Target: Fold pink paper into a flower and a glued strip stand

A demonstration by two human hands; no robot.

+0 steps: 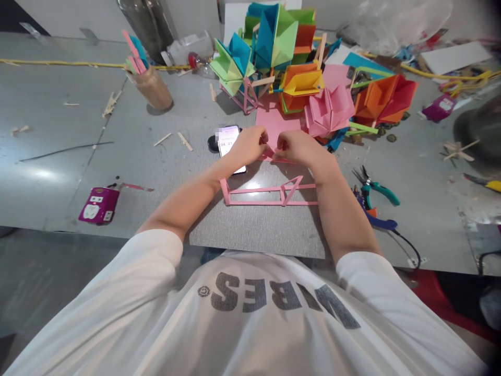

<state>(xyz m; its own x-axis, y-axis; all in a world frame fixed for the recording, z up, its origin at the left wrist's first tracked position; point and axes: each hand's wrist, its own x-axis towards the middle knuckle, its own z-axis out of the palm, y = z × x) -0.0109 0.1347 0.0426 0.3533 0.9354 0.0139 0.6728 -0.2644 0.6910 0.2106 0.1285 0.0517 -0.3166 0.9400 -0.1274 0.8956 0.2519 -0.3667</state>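
Observation:
My left hand (252,142) and my right hand (295,146) are close together at mid-table, fingers closed in pinches. Both grip the near edge of a pink sheet of paper (276,121), which lies flat beyond them; its edge between my fingertips is partly hidden. Closer to my body, a pink frame of thin strips (256,197) rests between my forearms, its right end covered by my right arm. A phone (230,137) showing a clock display lies beside my left hand, partly behind my wrist. Just past my right hand sits a pink folded-paper piece (330,110).
Several colourful folded-paper pieces (276,39) crowd the back. A brown cup (152,90) holding strips stands back left. Teal-handled pliers (381,192) lie to the right, and a purple box (99,205) sits front left. A yellow cord (78,63) crosses the rear.

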